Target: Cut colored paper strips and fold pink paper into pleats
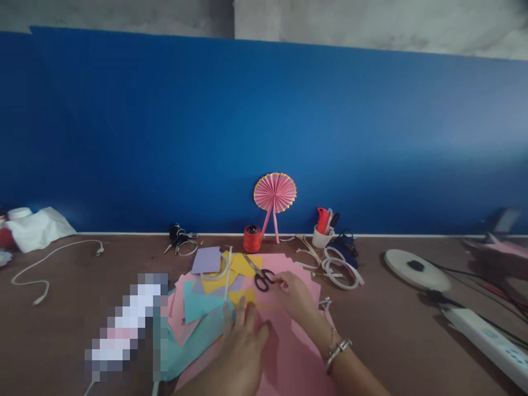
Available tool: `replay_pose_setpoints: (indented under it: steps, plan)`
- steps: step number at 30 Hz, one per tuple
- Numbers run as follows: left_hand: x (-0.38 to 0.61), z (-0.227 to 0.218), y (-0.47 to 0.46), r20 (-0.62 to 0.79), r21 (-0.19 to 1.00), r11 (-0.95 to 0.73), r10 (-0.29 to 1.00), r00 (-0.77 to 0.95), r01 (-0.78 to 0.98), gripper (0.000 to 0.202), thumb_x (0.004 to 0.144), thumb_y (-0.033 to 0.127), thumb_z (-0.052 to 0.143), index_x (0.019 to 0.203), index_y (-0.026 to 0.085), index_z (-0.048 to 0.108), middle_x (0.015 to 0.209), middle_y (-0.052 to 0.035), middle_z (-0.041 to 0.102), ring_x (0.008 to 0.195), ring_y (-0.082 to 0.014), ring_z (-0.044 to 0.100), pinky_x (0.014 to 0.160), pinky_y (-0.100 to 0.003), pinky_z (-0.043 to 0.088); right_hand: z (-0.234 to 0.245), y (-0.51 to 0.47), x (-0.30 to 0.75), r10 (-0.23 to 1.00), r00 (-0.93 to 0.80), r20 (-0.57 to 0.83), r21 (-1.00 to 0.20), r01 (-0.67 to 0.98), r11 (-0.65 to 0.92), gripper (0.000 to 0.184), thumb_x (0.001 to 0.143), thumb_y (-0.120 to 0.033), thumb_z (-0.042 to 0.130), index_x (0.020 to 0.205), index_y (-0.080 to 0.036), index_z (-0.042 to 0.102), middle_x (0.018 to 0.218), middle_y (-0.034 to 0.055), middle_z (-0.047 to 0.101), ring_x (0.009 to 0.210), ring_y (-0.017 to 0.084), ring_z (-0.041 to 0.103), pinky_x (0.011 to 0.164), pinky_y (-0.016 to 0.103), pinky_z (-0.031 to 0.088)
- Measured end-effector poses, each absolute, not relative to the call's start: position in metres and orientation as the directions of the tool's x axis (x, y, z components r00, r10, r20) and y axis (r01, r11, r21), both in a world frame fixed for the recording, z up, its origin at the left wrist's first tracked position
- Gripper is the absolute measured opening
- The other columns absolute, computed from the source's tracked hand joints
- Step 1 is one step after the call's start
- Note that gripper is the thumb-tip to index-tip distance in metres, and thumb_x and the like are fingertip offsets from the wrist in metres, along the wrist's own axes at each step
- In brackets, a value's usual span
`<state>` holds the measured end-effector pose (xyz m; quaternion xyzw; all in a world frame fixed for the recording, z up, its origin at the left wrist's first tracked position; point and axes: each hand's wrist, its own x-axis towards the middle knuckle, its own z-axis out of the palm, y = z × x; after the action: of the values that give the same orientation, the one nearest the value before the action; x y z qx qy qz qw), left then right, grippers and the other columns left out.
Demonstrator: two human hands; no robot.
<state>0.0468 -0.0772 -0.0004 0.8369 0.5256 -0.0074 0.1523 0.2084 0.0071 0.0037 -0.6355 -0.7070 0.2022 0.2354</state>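
Observation:
A pair of scissors [259, 271] with black handles lies on the coloured papers, blades pointing away to the left. My right hand [293, 297] reaches in from the right, its thumb and fingers pinched at the edge of one handle loop. Lower down, my left hand [244, 341] rests over the papers, palm down, fingers apart and holding nothing. Large pink sheets [299, 352] lie under both hands. To the left are teal paper [198, 333], a lilac square [207, 260] and yellow pieces [246, 265]. A narrow white strip [228, 275] crosses them.
Against the blue panel [165, 121] stands a pink pleated paper fan [275, 192], beside a red thread spool [252, 240]. A white cup [322, 237] holds tools. White strip coils [340, 275] lie right. A power strip [487, 344] and white cable [45, 258] flank the table.

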Motion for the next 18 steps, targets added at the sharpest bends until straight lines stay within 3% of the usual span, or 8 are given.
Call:
replay_pose_setpoints:
  steps: [3, 8, 10, 12, 15, 18]
  plan:
    - [0.044, 0.007, -0.077, -0.162, 0.266, -0.407, 0.875, 0.457, 0.874, 0.054, 0.077, 0.031, 0.053, 0.131, 0.024, 0.051, 0.148, -0.0164, 0.030, 0.137, -0.0434, 0.016, 0.103, -0.069, 0.010, 0.009, 0.013, 0.199, 0.978, -0.171, 0.116, -0.487, 0.849, 0.206, 0.020, 0.085, -0.018, 0.047, 0.083, -0.015, 0.066, 0.089, 0.0082, 0.067, 0.088, 0.019, 0.057, 0.076, 0.025, 0.038]
    - [0.053, -0.006, -0.066, -0.188, 0.254, -0.341, 0.901, 0.392, 0.905, 0.040, 0.080, 0.031, 0.054, 0.120, 0.027, 0.061, 0.148, -0.0119, 0.034, 0.135, -0.0455, 0.021, 0.100, -0.073, 0.013, 0.014, 0.029, 0.186, 0.972, -0.232, 0.040, -0.258, 0.937, 0.235, 0.017, 0.083, -0.022, 0.050, 0.087, -0.014, 0.064, 0.091, 0.0107, 0.067, 0.090, 0.022, 0.057, 0.074, 0.028, 0.036]
    - [0.056, -0.017, -0.060, -0.168, 0.257, -0.291, 0.925, 0.340, 0.921, 0.038, 0.087, 0.025, 0.042, 0.119, 0.028, 0.062, 0.148, -0.0092, 0.035, 0.134, -0.0437, 0.025, 0.099, -0.074, 0.018, 0.016, 0.035, 0.184, 0.971, -0.236, 0.039, -0.250, 0.938, 0.239, 0.018, 0.080, -0.022, 0.053, 0.091, -0.013, 0.064, 0.092, 0.0120, 0.068, 0.089, 0.022, 0.058, 0.073, 0.029, 0.036]
    - [0.056, -0.025, -0.058, -0.100, 0.254, -0.286, 0.942, 0.319, 0.924, 0.044, 0.088, 0.021, 0.040, 0.130, 0.030, 0.053, 0.150, -0.0069, 0.031, 0.134, -0.0428, 0.024, 0.099, -0.075, 0.017, 0.019, 0.038, 0.185, 0.970, -0.240, 0.041, -0.250, 0.937, 0.242, 0.019, 0.079, -0.022, 0.053, 0.092, -0.013, 0.064, 0.090, 0.0131, 0.068, 0.086, 0.022, 0.059, 0.071, 0.029, 0.036]
    - [0.050, -0.029, -0.061, 0.001, 0.230, -0.455, 0.884, 0.468, 0.860, 0.040, 0.084, 0.023, 0.047, 0.123, 0.028, 0.059, 0.154, -0.0039, 0.021, 0.138, -0.0408, 0.014, 0.103, -0.072, 0.010, 0.025, 0.038, 0.192, 0.971, -0.236, 0.051, -0.264, 0.934, 0.241, 0.020, 0.078, -0.022, 0.052, 0.091, -0.014, 0.065, 0.088, 0.0119, 0.069, 0.082, 0.021, 0.061, 0.067, 0.027, 0.036]
    - [0.044, -0.024, -0.068, 0.120, 0.189, -0.587, 0.810, 0.575, 0.787, 0.035, 0.082, 0.021, 0.047, 0.113, 0.020, 0.064, 0.155, -0.0064, 0.017, 0.141, -0.0349, 0.009, 0.108, -0.065, 0.000, 0.027, 0.035, 0.203, 0.976, -0.201, 0.085, -0.427, 0.878, 0.218, 0.022, 0.076, -0.024, 0.053, 0.092, -0.017, 0.067, 0.081, 0.0060, 0.069, 0.072, 0.017, 0.060, 0.060, 0.024, 0.035]
